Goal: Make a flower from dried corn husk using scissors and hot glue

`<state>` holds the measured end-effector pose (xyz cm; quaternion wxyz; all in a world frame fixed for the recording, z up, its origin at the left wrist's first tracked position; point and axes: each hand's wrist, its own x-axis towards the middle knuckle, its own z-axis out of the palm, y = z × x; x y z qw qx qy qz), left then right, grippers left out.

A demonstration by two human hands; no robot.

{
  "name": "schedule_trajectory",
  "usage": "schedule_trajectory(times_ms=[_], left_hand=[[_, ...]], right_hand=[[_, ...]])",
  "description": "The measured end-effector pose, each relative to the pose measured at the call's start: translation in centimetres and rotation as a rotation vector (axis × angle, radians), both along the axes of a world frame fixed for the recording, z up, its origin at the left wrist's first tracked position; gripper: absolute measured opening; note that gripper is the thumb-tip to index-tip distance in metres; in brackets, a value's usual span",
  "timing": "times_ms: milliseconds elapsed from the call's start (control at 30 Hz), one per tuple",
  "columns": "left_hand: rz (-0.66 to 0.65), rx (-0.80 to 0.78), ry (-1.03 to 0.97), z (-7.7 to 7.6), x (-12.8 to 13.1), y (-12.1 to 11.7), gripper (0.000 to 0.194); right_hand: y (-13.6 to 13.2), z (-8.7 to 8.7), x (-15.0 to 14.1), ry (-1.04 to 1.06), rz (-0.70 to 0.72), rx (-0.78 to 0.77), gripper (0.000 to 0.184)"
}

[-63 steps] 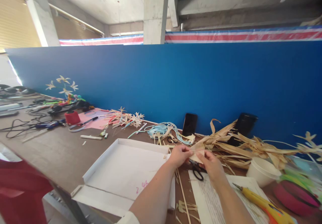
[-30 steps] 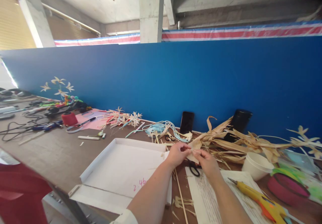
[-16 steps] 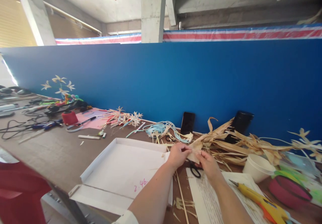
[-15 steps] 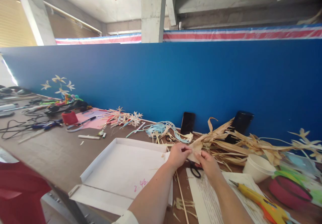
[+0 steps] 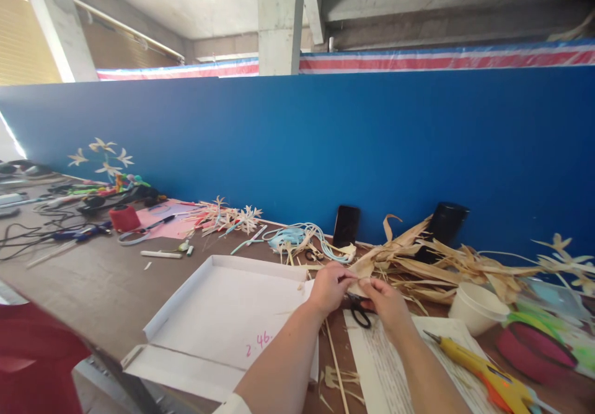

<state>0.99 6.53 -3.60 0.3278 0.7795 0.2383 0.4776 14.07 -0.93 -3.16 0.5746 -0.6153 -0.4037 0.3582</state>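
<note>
My left hand (image 5: 331, 287) and my right hand (image 5: 387, 302) are close together over the table, both closed in a pinch. Between their fingertips is a small pale piece of dried corn husk (image 5: 357, 287), mostly covered by the fingers. Black-handled scissors (image 5: 361, 316) show just under my right hand; whether its lower fingers touch them I cannot tell. Behind my hands lies a heap of dried corn husks (image 5: 413, 256). A printed sheet of paper (image 5: 372, 358) is below my right forearm, and a thin stick (image 5: 335, 364) lies between my arms.
Left of my hands is an open white box lid (image 5: 232, 305). A yellow glue gun (image 5: 483, 364), a white cup (image 5: 478, 308) and a dark pink round container (image 5: 534, 349) stand at the right. A phone (image 5: 346, 225) leans on the blue partition (image 5: 288, 141). Husk flowers (image 5: 248, 215) lie farther back.
The husk piece between my fingers showed as a wider flat sheet before; now it looks narrower and more covered. My hands stay in nearly the same place.
</note>
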Motion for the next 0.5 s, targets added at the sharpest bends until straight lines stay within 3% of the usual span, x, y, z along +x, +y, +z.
schedule_trajectory(times_ms=[500], left_hand=[[-0.029, 0.179, 0.072, 0.19, 0.07, -0.47, 0.018]], right_hand=[[0.47, -0.54, 0.43, 0.16, -0.061, 0.038, 0.025]])
